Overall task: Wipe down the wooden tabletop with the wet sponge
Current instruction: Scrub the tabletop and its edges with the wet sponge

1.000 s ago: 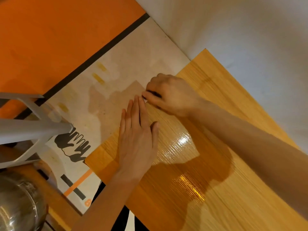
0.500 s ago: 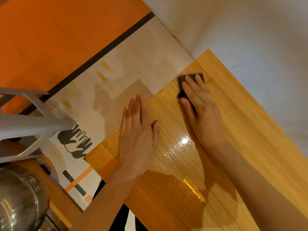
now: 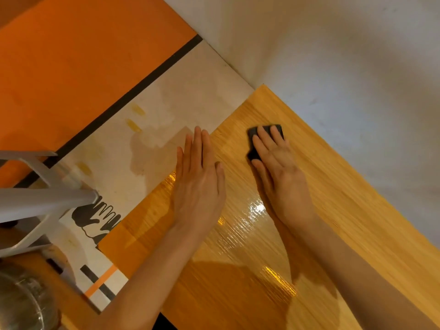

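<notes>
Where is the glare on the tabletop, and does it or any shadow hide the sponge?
Head view: bright glare streaks on the wet tabletop between the wrists and nearer the camera; forearm shadow below. The dark sponge under the right hand sits outside both, edges sharp; left hand lies flat.

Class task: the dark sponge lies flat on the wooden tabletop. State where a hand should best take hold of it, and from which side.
Probably from above: the sponge is thin and lies flat on the tabletop, so the right hand presses its top with straight fingers. To lift it, pinch the two short edges.
</notes>
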Tool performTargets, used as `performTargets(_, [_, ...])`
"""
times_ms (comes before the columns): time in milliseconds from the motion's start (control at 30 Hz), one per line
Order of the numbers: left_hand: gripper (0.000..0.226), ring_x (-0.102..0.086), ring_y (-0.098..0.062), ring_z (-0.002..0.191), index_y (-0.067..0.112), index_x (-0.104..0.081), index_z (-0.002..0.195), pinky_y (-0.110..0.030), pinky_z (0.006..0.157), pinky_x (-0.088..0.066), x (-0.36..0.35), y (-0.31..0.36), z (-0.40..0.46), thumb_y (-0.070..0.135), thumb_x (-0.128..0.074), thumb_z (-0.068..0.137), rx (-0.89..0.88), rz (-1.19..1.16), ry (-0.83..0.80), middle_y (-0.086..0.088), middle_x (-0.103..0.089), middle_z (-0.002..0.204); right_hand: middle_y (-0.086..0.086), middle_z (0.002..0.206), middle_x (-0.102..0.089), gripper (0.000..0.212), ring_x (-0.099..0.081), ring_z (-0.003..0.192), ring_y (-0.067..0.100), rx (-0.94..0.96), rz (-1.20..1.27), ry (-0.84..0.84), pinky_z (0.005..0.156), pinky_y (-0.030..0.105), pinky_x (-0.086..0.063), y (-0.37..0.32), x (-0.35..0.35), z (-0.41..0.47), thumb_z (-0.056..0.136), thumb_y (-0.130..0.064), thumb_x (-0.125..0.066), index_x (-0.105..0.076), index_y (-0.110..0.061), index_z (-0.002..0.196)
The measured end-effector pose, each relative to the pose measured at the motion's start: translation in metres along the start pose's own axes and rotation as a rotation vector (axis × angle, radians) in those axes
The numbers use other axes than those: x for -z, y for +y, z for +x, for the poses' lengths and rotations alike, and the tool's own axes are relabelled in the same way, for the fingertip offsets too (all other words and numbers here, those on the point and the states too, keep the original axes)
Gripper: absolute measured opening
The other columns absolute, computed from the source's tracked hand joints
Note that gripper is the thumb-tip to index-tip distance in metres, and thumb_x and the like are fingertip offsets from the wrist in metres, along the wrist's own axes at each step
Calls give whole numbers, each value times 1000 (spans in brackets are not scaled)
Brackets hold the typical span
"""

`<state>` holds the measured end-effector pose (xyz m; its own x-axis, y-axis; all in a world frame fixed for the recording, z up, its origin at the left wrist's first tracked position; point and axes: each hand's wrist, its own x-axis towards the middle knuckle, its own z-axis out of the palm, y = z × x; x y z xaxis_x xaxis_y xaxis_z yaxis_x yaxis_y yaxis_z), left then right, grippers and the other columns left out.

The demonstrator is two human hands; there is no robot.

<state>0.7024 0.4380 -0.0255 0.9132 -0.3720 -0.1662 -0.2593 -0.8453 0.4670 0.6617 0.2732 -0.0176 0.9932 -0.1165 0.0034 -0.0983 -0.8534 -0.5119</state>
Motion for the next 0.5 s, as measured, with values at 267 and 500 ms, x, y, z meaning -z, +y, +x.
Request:
performTargets(267, [63, -4, -28, 157, -1, -8, 159, -37, 128, 2, -7, -2, 4, 33, -12, 106, -30, 88, 34, -18, -6, 168, 12, 148, -43, 42, -29, 145, 28, 248, -16, -140, 118, 49, -27, -11, -16, 55, 101, -20, -48, -47, -4, 140])
performTargets(500, [62, 3, -22, 157, 3, -4, 160, -30, 126, 12, -6, -2, 5, 33, -14, 107, -32, 75, 32, -13, 0, 169, 6, 152, -39, 42, -24, 146, 23, 2, 41, 9, 121, 40, -23, 36, 13, 109, 104, -26, -39, -43, -10, 143])
